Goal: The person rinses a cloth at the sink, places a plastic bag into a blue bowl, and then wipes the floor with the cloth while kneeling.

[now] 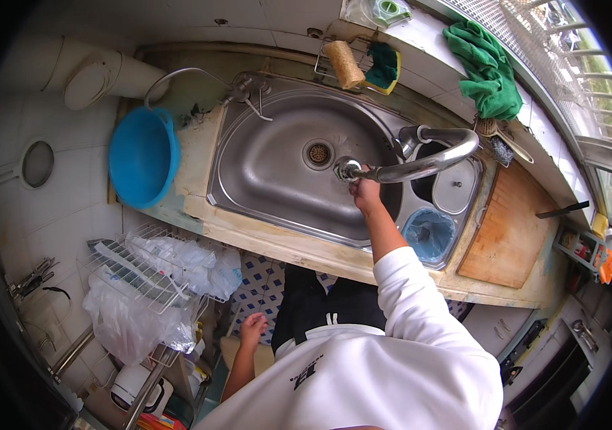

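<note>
Over the stainless steel sink (274,172), my right hand (366,192) is raised to the spout head (348,169) of the large chrome faucet (429,164), its fingers around the end of the spout. Just left of the hand lies the sink's drain strainer (319,153). My left hand (254,327) hangs low beside my body, away from the counter, its fingers loosely curled and holding nothing that I can see. A smaller tap (241,91) stands at the sink's back left corner.
A blue plastic basin (142,157) sits left of the sink. A wire rack (333,64) behind holds a sponge and loofah. Right are a lined bin (428,234) and wooden cutting board (510,226). A wire shelf with plastic bags (177,258) stands left, below counter level.
</note>
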### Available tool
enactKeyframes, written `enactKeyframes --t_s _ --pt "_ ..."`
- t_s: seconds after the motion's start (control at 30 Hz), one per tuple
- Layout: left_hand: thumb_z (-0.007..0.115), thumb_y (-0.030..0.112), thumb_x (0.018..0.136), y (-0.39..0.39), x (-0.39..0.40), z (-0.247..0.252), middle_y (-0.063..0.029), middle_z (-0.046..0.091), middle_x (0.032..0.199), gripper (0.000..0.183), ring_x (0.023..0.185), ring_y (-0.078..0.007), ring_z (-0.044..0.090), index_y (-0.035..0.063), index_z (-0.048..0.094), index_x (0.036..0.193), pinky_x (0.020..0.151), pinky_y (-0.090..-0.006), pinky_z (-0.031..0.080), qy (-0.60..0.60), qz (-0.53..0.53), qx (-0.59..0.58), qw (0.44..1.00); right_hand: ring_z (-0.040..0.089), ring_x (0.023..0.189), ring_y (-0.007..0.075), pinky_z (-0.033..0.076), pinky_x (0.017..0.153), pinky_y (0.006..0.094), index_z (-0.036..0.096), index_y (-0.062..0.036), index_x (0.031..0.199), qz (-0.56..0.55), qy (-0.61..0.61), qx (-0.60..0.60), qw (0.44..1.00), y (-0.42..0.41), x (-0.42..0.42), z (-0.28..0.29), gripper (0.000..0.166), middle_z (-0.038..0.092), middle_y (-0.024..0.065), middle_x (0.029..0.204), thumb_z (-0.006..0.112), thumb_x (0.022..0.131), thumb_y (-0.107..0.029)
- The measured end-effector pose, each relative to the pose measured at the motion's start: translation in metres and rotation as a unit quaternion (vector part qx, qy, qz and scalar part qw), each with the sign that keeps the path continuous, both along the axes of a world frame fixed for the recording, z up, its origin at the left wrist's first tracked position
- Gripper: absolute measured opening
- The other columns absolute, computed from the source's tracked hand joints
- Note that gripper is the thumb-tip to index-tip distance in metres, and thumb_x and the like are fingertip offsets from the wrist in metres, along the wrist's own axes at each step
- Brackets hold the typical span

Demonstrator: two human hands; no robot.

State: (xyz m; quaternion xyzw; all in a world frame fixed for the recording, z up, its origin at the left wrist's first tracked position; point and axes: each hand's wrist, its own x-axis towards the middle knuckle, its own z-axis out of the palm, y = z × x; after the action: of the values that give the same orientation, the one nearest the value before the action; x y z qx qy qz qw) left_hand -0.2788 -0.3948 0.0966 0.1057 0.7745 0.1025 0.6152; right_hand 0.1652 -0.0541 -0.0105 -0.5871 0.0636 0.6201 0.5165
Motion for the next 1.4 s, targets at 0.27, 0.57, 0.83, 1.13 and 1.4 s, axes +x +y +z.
enactKeyframes --t_s 0.27,0.57,0.83,1.13,1.4 --pt "0.069 0.012 0.094 0.011 0.012 -0.001 -0.0025 0.069 0.092 0.028 0.078 -0.0099 0.065 0.0034 0.063 0.120 0.065 -0.0231 0.052 0.000 -0.020 0.000 1.000 0.035 0.040 0.0101 0.021 0.038 0.0269 0.047 -0.0153 0.067 -0.018 0.012 0.014 1.000 -0.015 0.010 0.000 0.027 0.042 -0.0018 0.054 0.056 0.092 -0.023" --pt "0.071 0.014 0.093 0.014 0.019 0.001 -0.0036 0.070 0.094 0.031 0.080 -0.0107 0.067 0.0028 0.063 0.121 0.066 -0.0227 0.052 -0.001 -0.032 0.013 0.999 0.032 0.039 0.0114 0.022 0.039 0.0292 0.042 -0.0171 0.063 0.021 0.012 0.009 1.000 -0.028 0.018 0.013 0.035 0.039 -0.0024 0.053 0.061 0.090 -0.025" --pt "0.071 0.012 0.093 0.010 0.019 0.001 -0.0021 0.069 0.093 0.029 0.077 -0.0081 0.064 0.0038 0.063 0.120 0.063 -0.0208 0.050 -0.006 -0.025 0.021 0.999 0.051 0.050 0.0143 0.030 0.046 0.0290 0.060 -0.0143 0.076 0.048 0.113 -0.028 0.992 -0.048 0.046 0.025 0.061 0.057 -0.0015 0.064 0.053 0.091 -0.073" --pt "0.072 0.015 0.093 0.016 0.024 0.005 -0.0007 0.068 0.094 0.031 0.079 -0.0079 0.063 0.0051 0.063 0.121 0.065 -0.0205 0.050 -0.004 -0.030 0.034 0.999 0.067 0.082 0.0247 0.054 0.069 0.0329 0.062 -0.0054 0.104 -0.087 0.238 0.029 0.967 -0.044 0.053 0.061 0.015 0.070 0.0156 0.113 0.064 0.097 -0.018" --pt "0.072 0.018 0.093 0.014 0.021 0.009 -0.0011 0.069 0.099 0.033 0.085 -0.0100 0.064 0.0074 0.062 0.123 0.068 -0.0273 0.056 0.006 -0.018 0.010 1.000 0.050 0.063 0.0082 0.029 0.042 0.0172 0.054 -0.0040 0.130 -0.008 0.155 0.085 0.984 -0.050 0.054 0.047 0.034 0.065 0.0080 0.098 0.061 0.097 -0.001"
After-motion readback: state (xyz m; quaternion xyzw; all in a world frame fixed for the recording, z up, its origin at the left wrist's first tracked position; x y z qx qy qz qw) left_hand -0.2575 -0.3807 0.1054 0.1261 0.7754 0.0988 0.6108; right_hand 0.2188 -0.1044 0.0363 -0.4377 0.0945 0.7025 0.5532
